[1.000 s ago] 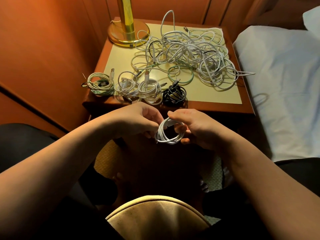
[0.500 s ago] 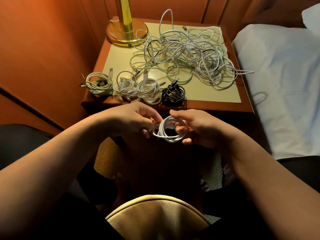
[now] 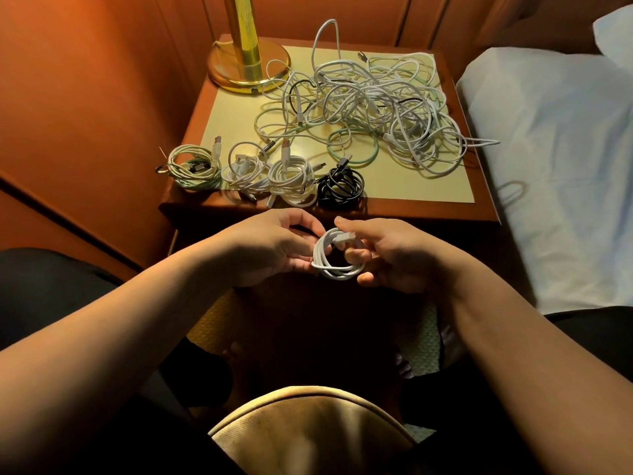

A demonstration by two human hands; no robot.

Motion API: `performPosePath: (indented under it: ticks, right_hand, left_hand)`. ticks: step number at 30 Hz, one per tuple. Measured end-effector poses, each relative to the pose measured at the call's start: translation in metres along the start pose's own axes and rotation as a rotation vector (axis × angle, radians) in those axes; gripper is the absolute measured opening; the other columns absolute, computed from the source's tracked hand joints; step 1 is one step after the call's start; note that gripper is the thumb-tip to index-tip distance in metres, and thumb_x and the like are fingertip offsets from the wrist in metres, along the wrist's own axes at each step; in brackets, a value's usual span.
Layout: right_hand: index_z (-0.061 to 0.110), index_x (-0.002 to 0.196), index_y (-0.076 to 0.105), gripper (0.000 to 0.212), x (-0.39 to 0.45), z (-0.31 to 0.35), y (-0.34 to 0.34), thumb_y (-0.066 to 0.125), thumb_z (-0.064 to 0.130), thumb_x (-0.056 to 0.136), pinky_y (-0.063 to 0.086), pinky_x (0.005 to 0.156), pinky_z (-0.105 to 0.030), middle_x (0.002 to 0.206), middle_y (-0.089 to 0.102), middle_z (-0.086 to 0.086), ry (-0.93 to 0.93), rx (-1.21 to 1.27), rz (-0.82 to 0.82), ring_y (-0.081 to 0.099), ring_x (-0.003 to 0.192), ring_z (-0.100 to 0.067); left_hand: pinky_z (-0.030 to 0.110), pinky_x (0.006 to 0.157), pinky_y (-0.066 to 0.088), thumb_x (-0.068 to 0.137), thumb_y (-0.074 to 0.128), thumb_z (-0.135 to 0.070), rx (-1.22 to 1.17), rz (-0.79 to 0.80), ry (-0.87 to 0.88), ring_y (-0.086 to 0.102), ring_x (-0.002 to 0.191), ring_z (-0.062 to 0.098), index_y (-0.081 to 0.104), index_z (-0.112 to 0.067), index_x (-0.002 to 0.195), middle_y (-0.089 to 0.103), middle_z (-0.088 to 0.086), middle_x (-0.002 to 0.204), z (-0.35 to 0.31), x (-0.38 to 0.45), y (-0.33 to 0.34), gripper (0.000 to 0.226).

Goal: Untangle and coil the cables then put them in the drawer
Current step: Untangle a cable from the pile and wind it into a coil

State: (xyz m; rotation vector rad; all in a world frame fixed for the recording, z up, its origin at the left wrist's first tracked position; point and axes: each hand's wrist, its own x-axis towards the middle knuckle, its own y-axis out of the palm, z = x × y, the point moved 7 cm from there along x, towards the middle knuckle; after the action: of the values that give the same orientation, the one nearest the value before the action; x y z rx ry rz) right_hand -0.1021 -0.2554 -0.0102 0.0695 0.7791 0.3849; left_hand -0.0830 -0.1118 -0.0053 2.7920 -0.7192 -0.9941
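1. Since a moment ago, both hands have lifted slightly; the white cable coil (image 3: 337,257) hangs flatter between them.
2. Left hand (image 3: 274,246) pinches the coil's left side, steadying its loops.
3. Right hand (image 3: 387,253) has fingers curled through the coil, thumb on its plug, probably tucking the end.
4. Four finished coils (image 3: 267,174) line the nightstand (image 3: 428,209) front edge; the tangled pile (image 3: 373,108) sits behind.

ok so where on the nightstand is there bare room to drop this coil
Best patch: the front right of the nightstand top, right of the black coil and below the tangled pile. A smaller patch lies between the lamp base and the leftmost coil. The back right and front left are crowded.
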Motion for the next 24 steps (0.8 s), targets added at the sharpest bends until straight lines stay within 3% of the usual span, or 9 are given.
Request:
performPosePath:
  ticks: [6, 10, 12, 14, 16, 19, 21, 24]
  right_hand:
    - [0.001, 0.113, 0.065, 0.048, 0.008, 0.006, -0.003, 0.049, 0.046, 0.107, 0.033, 0.041, -0.019, 0.071, 0.045, -0.001, -0.176, -0.007, -0.106, 0.040, 0.054, -0.007]
    - [0.010, 0.097, 0.059, 0.039, 0.010, 0.005, 0.002, 0.045, 0.045, 0.109, 0.031, 0.040, -0.018, 0.065, 0.044, 0.002, -0.218, -0.029, -0.151, 0.039, 0.052, -0.006]
    - [0.015, 0.086, 0.058, 0.040, 0.011, 0.004, 0.003, 0.045, 0.045, 0.109, 0.031, 0.040, -0.018, 0.063, 0.043, 0.003, -0.224, -0.031, -0.170, 0.038, 0.050, -0.006]
    - [0.015, 0.088, 0.062, 0.041, 0.011, 0.003, 0.005, 0.045, 0.044, 0.110, 0.033, 0.041, -0.018, 0.065, 0.048, 0.002, -0.235, -0.071, -0.185, 0.041, 0.053, -0.006]
    - [0.014, 0.098, 0.066, 0.040, 0.012, 0.000, 0.006, 0.043, 0.044, 0.111, 0.034, 0.043, -0.018, 0.071, 0.053, -0.001, -0.241, -0.113, -0.190, 0.046, 0.057, -0.007]
    - [0.021, 0.090, 0.066, 0.041, 0.012, -0.004, 0.004, 0.040, 0.044, 0.112, 0.037, 0.047, -0.019, 0.069, 0.060, 0.007, -0.202, -0.159, -0.214, 0.052, 0.060, -0.005]
    - [0.024, 0.095, 0.067, 0.036, 0.012, -0.004, 0.005, 0.040, 0.041, 0.112, 0.041, 0.054, -0.022, 0.079, 0.068, 0.008, -0.193, -0.188, -0.221, 0.059, 0.072, -0.007]
    - [0.024, 0.103, 0.067, 0.032, 0.012, -0.003, 0.011, 0.039, 0.037, 0.112, 0.037, 0.051, -0.022, 0.081, 0.068, 0.011, -0.239, -0.233, -0.242, 0.056, 0.072, -0.007]
  left_hand:
    - [0.028, 0.064, 0.062, 0.088, 0.061, 0.016, -0.174, -0.103, -0.004, 0.075, 0.075, 0.022, 0.060, -0.007, 0.098, 0.074, 0.013, 0.085, -0.003, 0.000, -0.009, 0.025]
    - [0.026, 0.063, 0.060, 0.090, 0.057, 0.007, -0.153, -0.135, 0.102, 0.070, 0.069, 0.020, 0.063, -0.004, 0.098, 0.070, 0.011, 0.084, -0.011, -0.004, -0.007, 0.015]
    - [0.027, 0.068, 0.059, 0.088, 0.069, 0.001, 0.085, -0.180, 0.260, 0.070, 0.075, 0.020, 0.066, -0.007, 0.097, 0.073, 0.009, 0.088, -0.019, -0.009, -0.007, 0.013]
    - [0.032, 0.072, 0.063, 0.082, 0.083, -0.007, 0.449, -0.264, 0.439, 0.075, 0.081, 0.020, 0.068, -0.012, 0.099, 0.076, 0.006, 0.090, -0.024, -0.016, -0.005, 0.023]
    - [0.037, 0.068, 0.064, 0.084, 0.084, -0.016, 0.704, -0.303, 0.621, 0.075, 0.076, 0.018, 0.069, -0.016, 0.100, 0.075, 0.001, 0.089, -0.026, -0.019, 0.001, 0.022]
    - [0.037, 0.060, 0.060, 0.092, 0.076, -0.033, 1.058, -0.352, 0.897, 0.071, 0.072, 0.010, 0.074, -0.022, 0.103, 0.073, -0.008, 0.102, -0.028, -0.023, 0.009, 0.016]
    - [0.036, 0.061, 0.058, 0.093, 0.075, -0.031, 1.096, -0.392, 1.000, 0.069, 0.075, 0.010, 0.077, -0.020, 0.102, 0.070, -0.007, 0.108, -0.030, -0.025, 0.011, 0.014]
    - [0.039, 0.067, 0.059, 0.091, 0.077, -0.019, 0.808, -0.398, 0.918, 0.069, 0.083, 0.013, 0.076, -0.013, 0.097, 0.069, -0.002, 0.101, -0.030, -0.023, 0.007, 0.009]
